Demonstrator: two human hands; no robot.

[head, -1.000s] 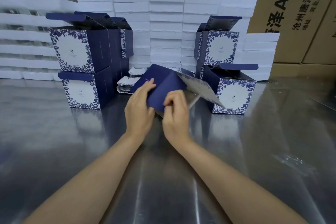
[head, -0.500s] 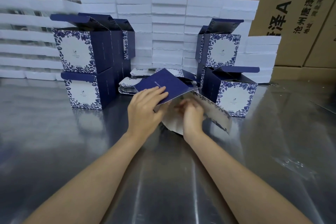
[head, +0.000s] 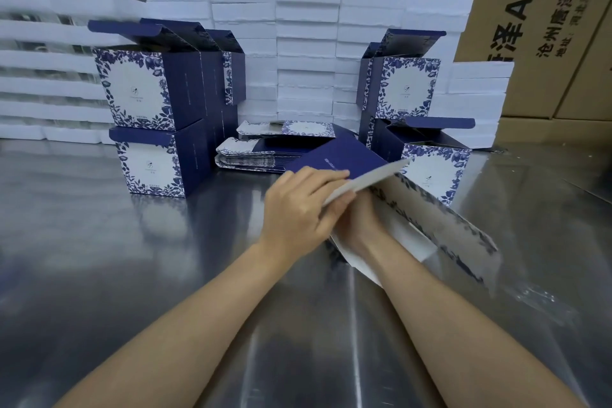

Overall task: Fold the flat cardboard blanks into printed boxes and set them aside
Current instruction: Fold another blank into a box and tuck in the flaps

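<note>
1. Since a second ago the blank (head: 341,156) has gone from a closed navy fold to an opened sleeve; its white inside and a printed panel now face the camera.
2. Left hand (head: 298,209) pinches the upper panel edge, thumb under, fingers on top.
3. Right hand (head: 361,225) has gone inside the sleeve; its grip is hidden, cannot tell.
4. Blank sits low over the tabletop (head: 165,258), in front of the flat stack (head: 251,156).
5. Judgement: squaring up under way; flaps not yet tucked. Finished boxes (head: 149,89) stand behind.
</note>
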